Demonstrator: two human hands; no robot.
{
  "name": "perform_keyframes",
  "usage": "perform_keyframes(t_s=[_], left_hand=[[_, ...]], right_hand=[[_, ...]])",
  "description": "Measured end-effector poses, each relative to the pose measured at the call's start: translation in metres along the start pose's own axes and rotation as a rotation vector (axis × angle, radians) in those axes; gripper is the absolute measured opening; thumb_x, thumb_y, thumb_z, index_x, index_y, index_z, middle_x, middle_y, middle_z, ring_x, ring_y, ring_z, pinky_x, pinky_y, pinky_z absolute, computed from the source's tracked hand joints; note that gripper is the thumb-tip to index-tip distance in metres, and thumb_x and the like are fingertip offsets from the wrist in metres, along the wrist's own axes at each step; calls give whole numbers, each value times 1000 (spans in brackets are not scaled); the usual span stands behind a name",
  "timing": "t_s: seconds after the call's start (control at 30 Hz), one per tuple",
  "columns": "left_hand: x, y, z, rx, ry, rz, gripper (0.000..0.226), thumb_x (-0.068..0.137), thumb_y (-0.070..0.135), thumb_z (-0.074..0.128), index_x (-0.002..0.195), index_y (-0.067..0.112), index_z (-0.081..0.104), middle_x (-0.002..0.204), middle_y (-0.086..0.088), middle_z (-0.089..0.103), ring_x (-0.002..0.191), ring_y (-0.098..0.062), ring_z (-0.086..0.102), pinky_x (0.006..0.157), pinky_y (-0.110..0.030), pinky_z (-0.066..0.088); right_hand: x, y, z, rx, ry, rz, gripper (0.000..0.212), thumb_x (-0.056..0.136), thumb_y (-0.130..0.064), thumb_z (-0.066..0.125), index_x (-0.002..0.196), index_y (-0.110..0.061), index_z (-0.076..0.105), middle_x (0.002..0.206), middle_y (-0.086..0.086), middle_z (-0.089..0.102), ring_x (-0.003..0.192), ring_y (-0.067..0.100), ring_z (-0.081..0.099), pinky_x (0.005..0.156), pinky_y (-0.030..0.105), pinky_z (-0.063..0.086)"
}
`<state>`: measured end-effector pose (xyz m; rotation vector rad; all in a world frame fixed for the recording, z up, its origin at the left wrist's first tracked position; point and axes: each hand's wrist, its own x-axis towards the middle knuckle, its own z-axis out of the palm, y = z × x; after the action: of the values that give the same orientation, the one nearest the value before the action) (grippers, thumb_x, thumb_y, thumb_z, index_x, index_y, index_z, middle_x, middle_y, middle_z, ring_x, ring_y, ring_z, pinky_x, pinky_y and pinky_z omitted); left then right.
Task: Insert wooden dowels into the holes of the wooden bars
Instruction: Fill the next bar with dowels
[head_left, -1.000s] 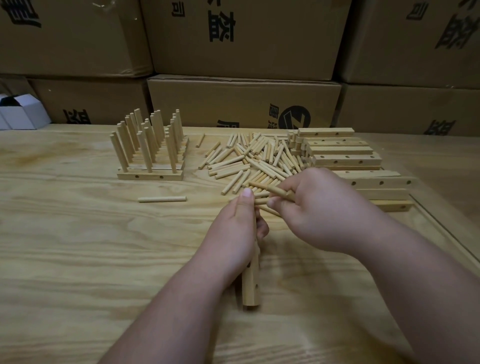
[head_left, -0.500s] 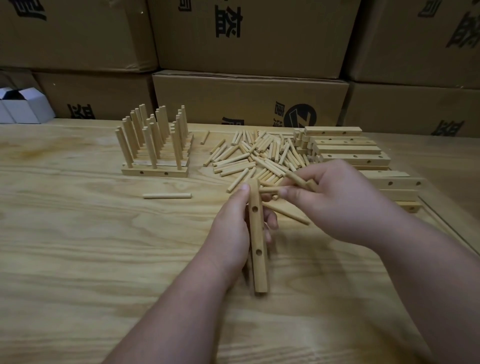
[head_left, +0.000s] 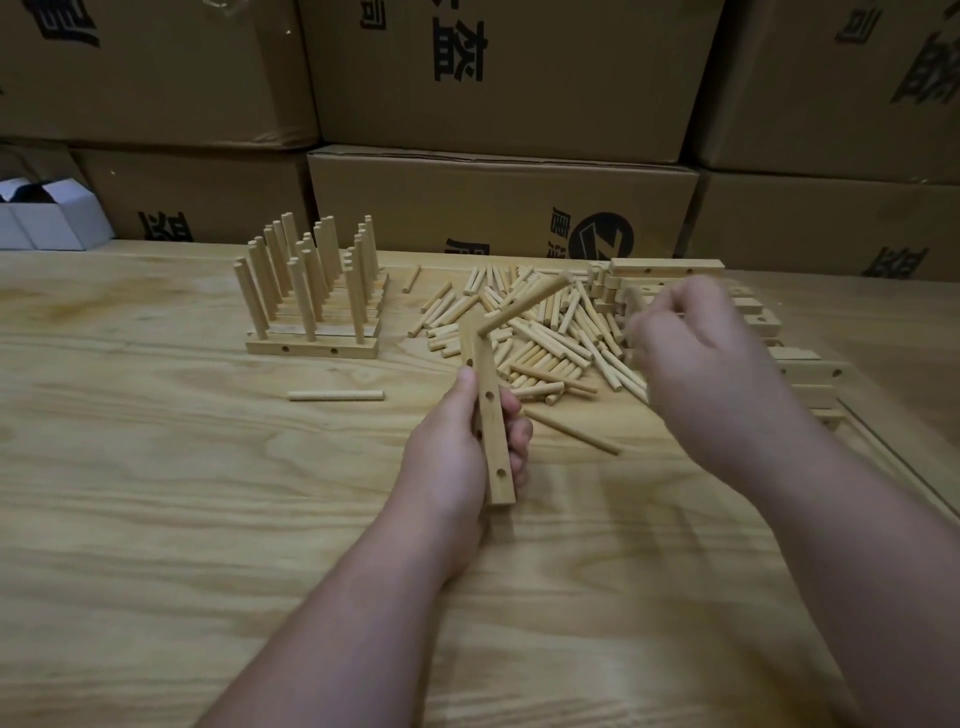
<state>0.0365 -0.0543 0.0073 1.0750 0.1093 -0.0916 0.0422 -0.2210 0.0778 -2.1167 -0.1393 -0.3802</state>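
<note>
Finished stock: a block of wooden bars (head_left: 311, 347) standing far left on the tabletop (head_left: 156, 519), every visible hole carrying an upright dowel
Bar in work: one wooden bar (head_left: 491, 415) gripped in the left hand (head_left: 457, 457), thumb on its left face, fingers curled round the right, raised off the tabletop near centre
Dowels fitted to it: one dowel (head_left: 524, 304), seated at the far end and leaning right; at least three holes show open below it
Right hand (head_left: 691, 353): blurred, fingers curled over the loose pile; contents cannot be told
Loose dowels (head_left: 545, 332): large heap, far centre; one stray dowel (head_left: 336, 396) lying apart at left
Unfilled bars (head_left: 667, 269): stack far right, partly behind the right hand
Judged progress: well short of done, most bars remaining
</note>
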Motion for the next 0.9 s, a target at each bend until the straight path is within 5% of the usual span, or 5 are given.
perform_keyframes(t_s=[0.17,0.27,0.47,0.67,0.9], left_hand=[[3,0,-2,-92,-15,-4,48,105,46,32,79,15,56,59,-3,43,46,-16,35,45,-24,31],[3,-2,-1,-43,19,21,46,106,47,36,80,16,59,58,-3,46,45,-16,39,44,-25,35],[4,-5,0,98,28,64,57,105,51,36,66,27,70,57,-1,51,46,-15,44,48,-27,38],[5,-8,-1,185,6,90,49,90,61,39,70,27,69,58,1,52,47,-14,45,48,-28,39],[5,-9,0,244,17,111,48,85,63,39,67,29,67,58,1,53,46,-15,44,52,-30,38]], right_hand=[[-8,3,13,-201,-282,-37,10,98,-46,49,92,-39,53,74,-8,62,56,0,55,49,31,47],[-9,7,19,-267,-363,-126,7,94,-49,58,93,-43,61,87,-23,62,75,-6,58,60,28,53],[-8,12,26,-232,-290,-175,5,89,-42,70,86,-38,68,89,-40,57,82,-14,56,54,10,41],[-6,10,24,-202,-235,-150,5,84,-38,77,86,-35,74,78,-24,67,82,-12,59,65,14,46],[-9,1,16,-292,-278,-202,9,85,-30,71,91,-37,72,79,-38,60,59,-4,59,43,11,41]])
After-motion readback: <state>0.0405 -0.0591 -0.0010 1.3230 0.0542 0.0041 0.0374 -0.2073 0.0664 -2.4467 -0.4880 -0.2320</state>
